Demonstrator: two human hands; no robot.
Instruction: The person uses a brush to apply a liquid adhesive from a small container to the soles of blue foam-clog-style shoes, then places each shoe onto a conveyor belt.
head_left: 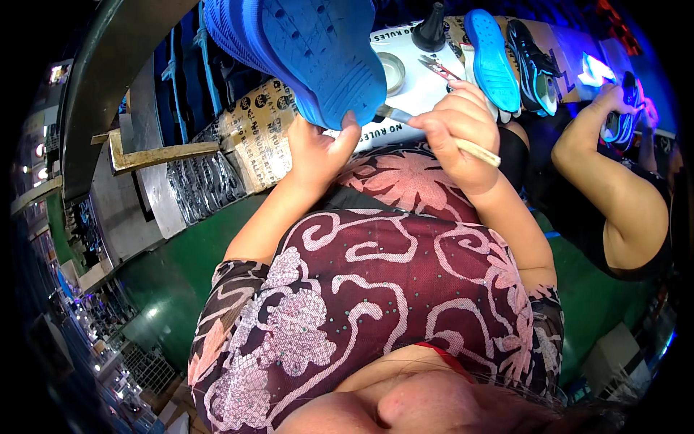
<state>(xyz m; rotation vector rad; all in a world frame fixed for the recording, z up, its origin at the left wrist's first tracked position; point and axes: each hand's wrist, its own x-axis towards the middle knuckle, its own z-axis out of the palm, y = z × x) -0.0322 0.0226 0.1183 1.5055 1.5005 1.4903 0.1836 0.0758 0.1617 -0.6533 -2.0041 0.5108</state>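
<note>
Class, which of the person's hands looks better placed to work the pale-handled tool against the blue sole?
Probably the right hand: it grips the pale-handled tool, whose far end points toward the blue sole. The left hand is occupied holding the blue sole.

There are one brush (478,152), one dish (392,71), one black cone (432,31), one pair of snips (438,69), one light-blue sole (493,61) and two shoes (533,69); the stacked blue soles (325,61) cannot be counted.

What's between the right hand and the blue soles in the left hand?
In the head view, the front of the brush held by the right hand; whether it touches the blue soles is unclear.
</note>
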